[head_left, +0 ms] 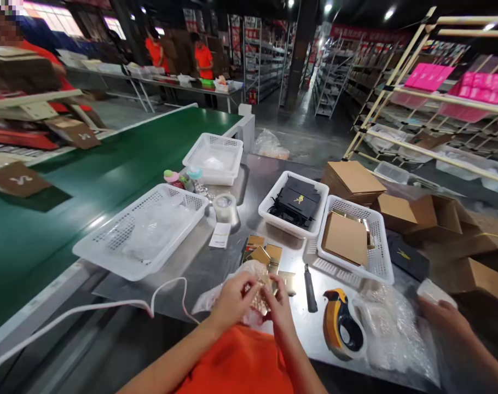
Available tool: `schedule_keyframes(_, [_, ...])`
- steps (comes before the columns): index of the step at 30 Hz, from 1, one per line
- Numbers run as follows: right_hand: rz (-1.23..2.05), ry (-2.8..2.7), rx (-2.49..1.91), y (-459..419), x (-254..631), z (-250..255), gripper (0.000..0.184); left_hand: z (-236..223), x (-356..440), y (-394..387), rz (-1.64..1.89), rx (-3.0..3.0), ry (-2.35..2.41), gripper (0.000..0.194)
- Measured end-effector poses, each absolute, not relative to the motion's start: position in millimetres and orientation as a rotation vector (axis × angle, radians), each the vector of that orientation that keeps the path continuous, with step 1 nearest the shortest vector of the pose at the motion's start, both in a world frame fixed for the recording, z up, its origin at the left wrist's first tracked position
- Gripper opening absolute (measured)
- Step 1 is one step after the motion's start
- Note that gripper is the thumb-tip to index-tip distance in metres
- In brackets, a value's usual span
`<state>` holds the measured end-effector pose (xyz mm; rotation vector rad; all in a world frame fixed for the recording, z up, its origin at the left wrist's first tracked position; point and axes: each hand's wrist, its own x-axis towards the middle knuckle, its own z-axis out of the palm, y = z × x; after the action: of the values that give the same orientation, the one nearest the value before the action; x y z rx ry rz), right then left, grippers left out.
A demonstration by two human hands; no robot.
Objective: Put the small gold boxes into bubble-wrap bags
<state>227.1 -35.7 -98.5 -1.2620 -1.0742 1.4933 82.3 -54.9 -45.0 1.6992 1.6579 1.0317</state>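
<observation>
My left hand (231,300) and my right hand (280,307) meet at the front of the metal table, fingers pinched. Between them is a clear plastic wrapping (254,269) with a shiny gold thing inside; its exact kind is hard to make out. Both hands grip this wrapping. Just beyond it lie several small gold boxes or plates (273,253), partly hidden by the plastic. A black utility knife (310,289) rests to the right of my right hand. Farther right is a yellow and black tape dispenser (342,324) with a roll of tape.
White baskets (85,253) of clear plastic stand at left beside a green conveyor (150,145). Other trays hold black pouches (299,197) and cardboard (344,238). Bubble wrap (391,320) lies at right, near another person's hand (448,317) with something white. A white cable (109,305) crosses the left front.
</observation>
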Motion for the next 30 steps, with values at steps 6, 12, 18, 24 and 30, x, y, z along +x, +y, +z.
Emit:
schedule_keyframes(6, [1.449, -1.138, -1.373, -28.8, 239.3, -90.0, 0.060, -35.8, 49.2, -47.8, 1.150, 1.452, 2.067, 0.007])
schedule_keyframes(12, [1.178, -1.085, -1.403, -23.9, 246.9, -79.4, 0.060, -41.4, 50.7, -44.8, 0.834, 1.538, 2.100, 0.010])
schedule_keyframes(18, [0.487, -1.190, -1.205, -50.5, 253.1, -57.4, 0.069, -40.3, 57.2, -47.1, 0.901, 1.584, 2.121, 0.025])
schedule_keyframes(24, [0.453, -1.784, -0.935, -54.2, 241.3, -62.0, 0.041, -40.5, 70.1, -44.8, 1.059, 1.490, 1.968, 0.025])
schedule_keyframes(30, [0.225, -1.877, -1.098, -51.4, 247.1, -90.0, 0.034, -31.7, 70.8, -44.9, 1.064, 1.597, 1.838, 0.023])
